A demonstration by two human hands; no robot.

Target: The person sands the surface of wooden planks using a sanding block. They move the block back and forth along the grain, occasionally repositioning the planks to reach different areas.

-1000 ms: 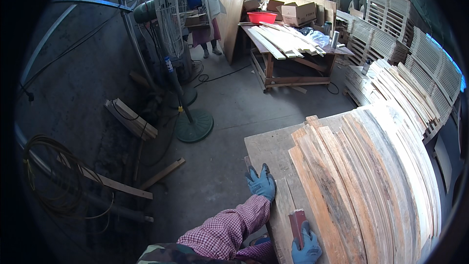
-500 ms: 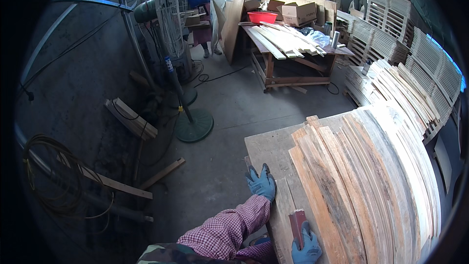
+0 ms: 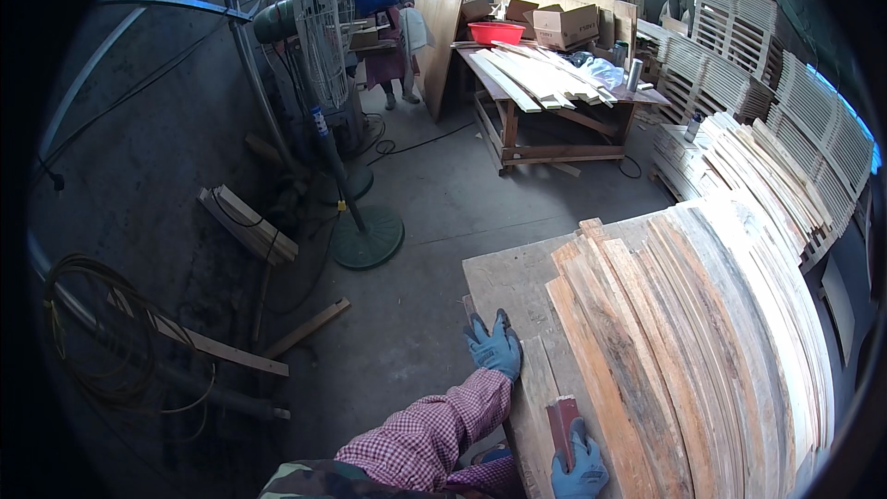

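Note:
My left hand (image 3: 494,347), in a blue-grey work glove, rests at the end of a narrow wooden board (image 3: 533,407) along the near left edge of the worktable (image 3: 504,270). Its fingers are spread, with nothing visible in them. Lower down, my right hand (image 3: 582,471), gloved the same way, is closed around a reddish-brown sanding block (image 3: 562,425). The block sits over the board, close to its right edge. Just to the right lies a broad row of long wooden strips (image 3: 665,342), packed side by side, some orange-brown, others pale or dark-streaked.
A standing fan (image 3: 319,28) on a round green base (image 3: 368,237) stands left of the table. Beyond, another table (image 3: 545,154) bears pale slats, a red basin (image 3: 496,32) and cardboard boxes (image 3: 565,26). Slatted stacks (image 3: 730,28) line the right. A person (image 3: 379,0) stands at the back.
Both my hands and the sanding block stay where they were. At the back, the person has shifted beside the leaning panel, and the pale cloth there has moved lower.

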